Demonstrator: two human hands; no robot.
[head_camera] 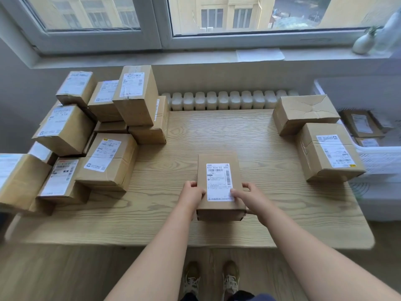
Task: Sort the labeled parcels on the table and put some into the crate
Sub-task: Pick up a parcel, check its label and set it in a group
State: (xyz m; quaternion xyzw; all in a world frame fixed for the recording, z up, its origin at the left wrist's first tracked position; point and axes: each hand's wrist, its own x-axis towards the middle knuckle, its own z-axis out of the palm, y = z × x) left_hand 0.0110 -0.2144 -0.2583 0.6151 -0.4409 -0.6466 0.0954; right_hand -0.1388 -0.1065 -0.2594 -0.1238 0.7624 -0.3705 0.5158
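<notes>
A small brown parcel [219, 159] with a white label facing up sits near the front middle of the wooden table [217, 131]. My left hand [193, 195] grips its left edge and my right hand [249, 197] grips its right edge, with fingers curled over the top. Several labeled parcels are piled at the table's left [106, 161]. Two more parcels stand at the right: an unlabeled-side box [303, 114] and a labeled one [327, 153]. A white crate [377, 157] beside the table on the right holds several parcels.
A white radiator [227, 101] runs behind the table under the window sill. A small vase [364, 43] and a paper sheet [259, 54] lie on the sill. My feet [211, 279] stand on wooden flooring at the table's front edge.
</notes>
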